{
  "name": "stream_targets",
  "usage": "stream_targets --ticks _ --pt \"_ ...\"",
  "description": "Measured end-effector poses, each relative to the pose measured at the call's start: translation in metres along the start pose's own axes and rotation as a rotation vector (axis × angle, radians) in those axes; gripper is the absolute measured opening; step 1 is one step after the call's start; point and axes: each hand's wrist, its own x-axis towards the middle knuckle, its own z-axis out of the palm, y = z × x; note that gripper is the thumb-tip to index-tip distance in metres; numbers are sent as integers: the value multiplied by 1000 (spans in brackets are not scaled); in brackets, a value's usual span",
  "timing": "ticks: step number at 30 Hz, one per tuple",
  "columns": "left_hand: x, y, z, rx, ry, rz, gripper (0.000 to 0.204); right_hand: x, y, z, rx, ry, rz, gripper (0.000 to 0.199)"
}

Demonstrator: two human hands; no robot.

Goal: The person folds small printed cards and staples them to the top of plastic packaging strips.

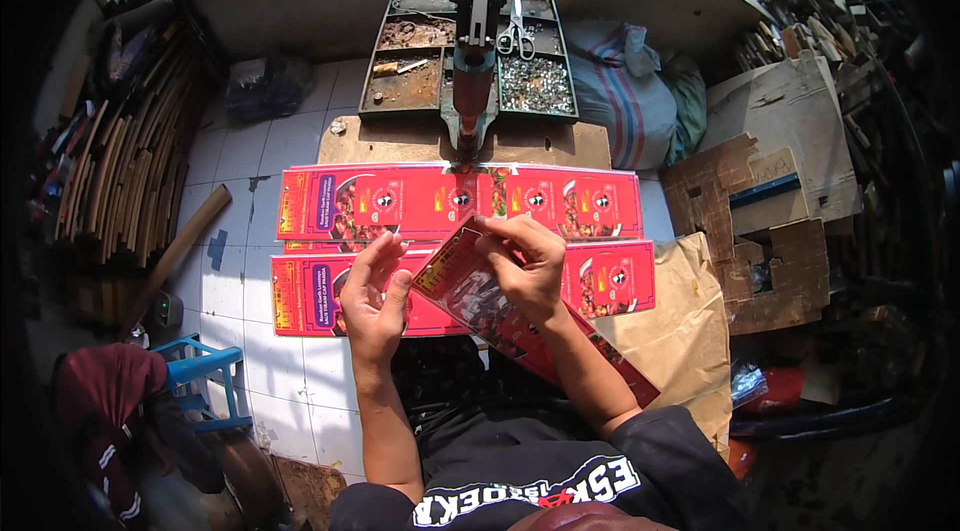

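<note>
In the head view, a hand press stands upright at the upper middle, its foot at the far edge of a pile of red printed strips. On the person's side of the press, just nearer than that pile, lies a second red pile.

Nearer to the person than the press, and slightly to its right, the right hand pinches one end of a single red strip between thumb and fingers. This strip is tilted, running from the pinched end down under the right forearm, away from the press. The left hand, nearer than the press and to its left, is spread loosely, with thumb and fingers apart and nothing between them; it hovers over the red piles, near the strip's left edge. Whether it touches them cannot be told.

Behind the press, and to both sides of it, sits a divided tray; scissors and many small shiny pieces lie in it just right of the press. Farther right of the press is a striped white sack, and toward the person on that side, brown paper. Well left of the press are stacked cardboard sheets and, much nearer the person, a blue stool.
</note>
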Motion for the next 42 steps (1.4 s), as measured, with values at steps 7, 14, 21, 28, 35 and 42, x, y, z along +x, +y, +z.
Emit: stream_targets --ticks 7,14,21,28,35,42 --pt "-19 -22 22 -235 8 -200 21 -1 -14 -3 -3 22 0 26" --pt "-15 -23 44 -203 116 -74 15 1 -17 -9 -38 72 28 29" --pt "-6 -32 53 -166 168 -93 14 2 -5 -10 -73 97 25 29" --pt "-5 -40 42 -261 31 -67 22 5 -4 -6 -131 149 36 29" --pt "-4 -39 40 -209 2 -118 24 -1 -4 0 -341 137 -161 37" --pt "-3 -39 40 -256 -39 -188 23 -8 -6 5 -517 -136 -491 34"
